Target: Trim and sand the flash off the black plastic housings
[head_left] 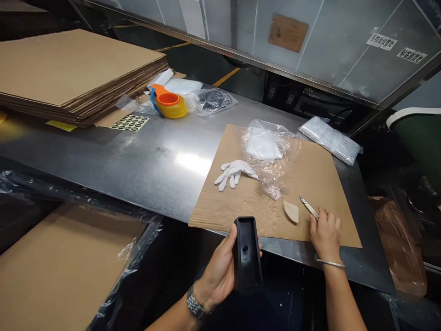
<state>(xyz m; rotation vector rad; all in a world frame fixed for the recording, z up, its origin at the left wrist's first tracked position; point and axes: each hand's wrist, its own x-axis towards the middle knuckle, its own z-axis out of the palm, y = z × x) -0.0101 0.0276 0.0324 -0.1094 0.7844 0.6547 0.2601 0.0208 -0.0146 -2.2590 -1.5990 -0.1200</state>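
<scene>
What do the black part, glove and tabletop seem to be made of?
Black part: probably molded plastic, smooth with soft highlights. Glove: likely fabric, matte white, softly creased. Tabletop: looks like metal, perhaps steel, gray with a bright glare.

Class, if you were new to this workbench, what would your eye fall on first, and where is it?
Probably the black hollow piece, held in the left hand at the bench's near edge. Next might come the bright orange, blue and yellow ring-shaped item beside the cardboard stack. The white glove also stands out, lying on the flat cardboard sheet.
</scene>
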